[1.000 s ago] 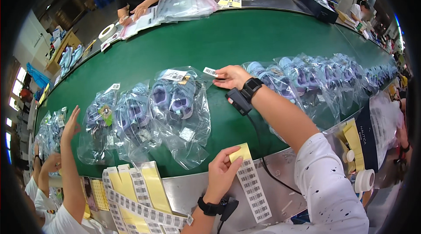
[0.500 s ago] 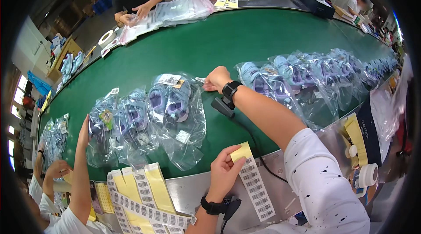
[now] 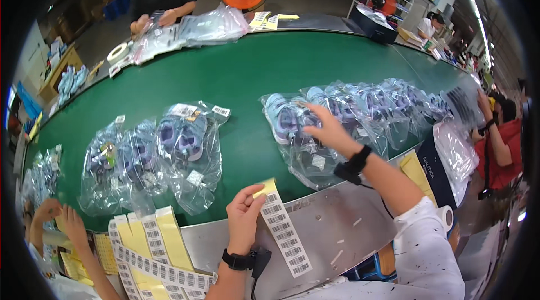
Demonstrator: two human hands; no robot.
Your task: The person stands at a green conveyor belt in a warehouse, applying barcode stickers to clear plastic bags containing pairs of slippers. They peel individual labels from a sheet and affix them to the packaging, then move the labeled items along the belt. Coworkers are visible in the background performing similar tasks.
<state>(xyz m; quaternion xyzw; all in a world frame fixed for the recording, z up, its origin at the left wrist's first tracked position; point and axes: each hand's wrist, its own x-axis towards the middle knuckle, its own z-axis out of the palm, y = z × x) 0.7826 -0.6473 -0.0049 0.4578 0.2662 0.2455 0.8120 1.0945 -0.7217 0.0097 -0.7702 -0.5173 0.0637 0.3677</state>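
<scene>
My left hand [image 3: 243, 215] pinches the top end of a strip of barcode labels [image 3: 284, 235], which hangs over the metal edge. To the right, my right hand [image 3: 329, 129], fingers spread and holding nothing, is over a clear bag with a pair of light blue and purple shoes [image 3: 281, 117]; whether it touches the plastic I cannot tell. Left of it, another bagged pair of shoes [image 3: 181, 134] lies on the green belt. A white barcode label [image 3: 221, 111] sits at that bag's upper right corner. Two more bagged pairs lie beside it.
Sheets of barcode labels [image 3: 163, 238] lie on the metal edge [image 3: 332, 221] at lower left. More bagged shoes [image 3: 388, 100] line the green belt [image 3: 236, 83] to the right. A co-worker's hands [image 3: 152, 21] handle plastic bags across the belt; other people work at left and right.
My right hand has left the label at the bag's corner and moved right to the bagged shoes, its fingers now spread. My left hand keeps the label strip. The view has turned right.
</scene>
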